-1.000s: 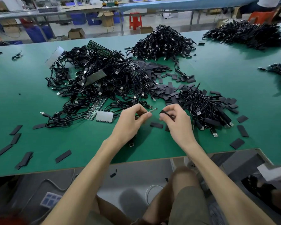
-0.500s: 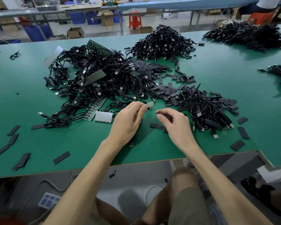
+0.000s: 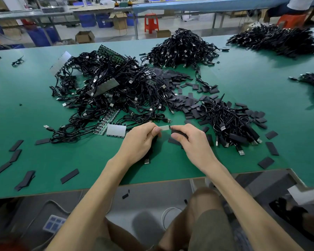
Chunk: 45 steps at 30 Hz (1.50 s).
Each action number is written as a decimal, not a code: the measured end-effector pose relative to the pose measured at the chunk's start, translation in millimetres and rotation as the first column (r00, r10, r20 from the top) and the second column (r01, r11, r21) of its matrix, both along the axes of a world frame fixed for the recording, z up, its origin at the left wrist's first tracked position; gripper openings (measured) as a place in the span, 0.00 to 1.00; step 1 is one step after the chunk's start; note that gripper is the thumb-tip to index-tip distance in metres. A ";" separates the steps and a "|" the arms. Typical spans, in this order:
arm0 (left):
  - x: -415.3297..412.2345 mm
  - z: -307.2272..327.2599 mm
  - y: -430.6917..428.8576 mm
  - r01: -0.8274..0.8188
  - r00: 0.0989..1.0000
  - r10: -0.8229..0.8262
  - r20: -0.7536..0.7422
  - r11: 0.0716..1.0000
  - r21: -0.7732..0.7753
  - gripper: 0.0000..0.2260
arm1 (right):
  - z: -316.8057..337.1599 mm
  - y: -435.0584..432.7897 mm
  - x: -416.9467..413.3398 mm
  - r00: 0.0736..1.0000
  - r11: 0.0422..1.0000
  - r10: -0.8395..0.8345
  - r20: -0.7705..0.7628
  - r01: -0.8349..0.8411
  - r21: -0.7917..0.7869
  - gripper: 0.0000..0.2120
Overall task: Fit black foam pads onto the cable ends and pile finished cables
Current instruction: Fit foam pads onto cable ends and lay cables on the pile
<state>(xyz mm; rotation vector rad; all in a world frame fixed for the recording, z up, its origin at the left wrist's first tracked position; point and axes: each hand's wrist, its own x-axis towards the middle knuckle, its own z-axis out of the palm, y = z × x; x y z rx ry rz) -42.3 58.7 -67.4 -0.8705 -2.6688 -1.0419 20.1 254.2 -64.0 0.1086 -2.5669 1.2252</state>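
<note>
Left hand (image 3: pixel 140 140): pinching the pale cable end (image 3: pixel 163 128), just above the desk (image 3: pixel 43 160).
Right hand (image 3: pixel 195 144): pinching a black foam pad (image 3: pixel 178 132), touching that end's tip.
Cable heap (image 3: pixel 116 95): just behind both hands.

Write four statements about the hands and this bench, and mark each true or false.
1. The left hand pinches a silvery cable end. True.
2. The right hand lies flat and empty on the green table. False: its fingers hold a black foam pad at the cable end.
3. A red plastic stool stands beyond the table. True.
4. Loose pads lie only right of the hands. False: several loose black foam pads lie far left too.
</note>
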 end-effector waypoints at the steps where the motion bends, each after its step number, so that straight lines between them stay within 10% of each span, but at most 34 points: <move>1: 0.7 0.1 -0.3 -0.005 1.000 0.005 0.013 1.000 0.012 0.16 | -0.1 -0.4 0.2 1.000 1.000 0.003 -0.004 -0.003 -0.008 0.13; 9: 2.9 -1.5 -0.6 0.018 1.000 -0.018 -0.011 0.998 0.052 0.10 | -2.5 0.1 0.8 1.000 0.981 0.017 -0.007 -0.018 -0.194 0.03; 45: 10.4 7.4 -0.3 0.009 1.000 -0.010 0.020 0.999 0.052 0.13 | -3.1 -1.3 1.3 0.995 0.990 0.012 -0.099 -0.025 -0.136 0.06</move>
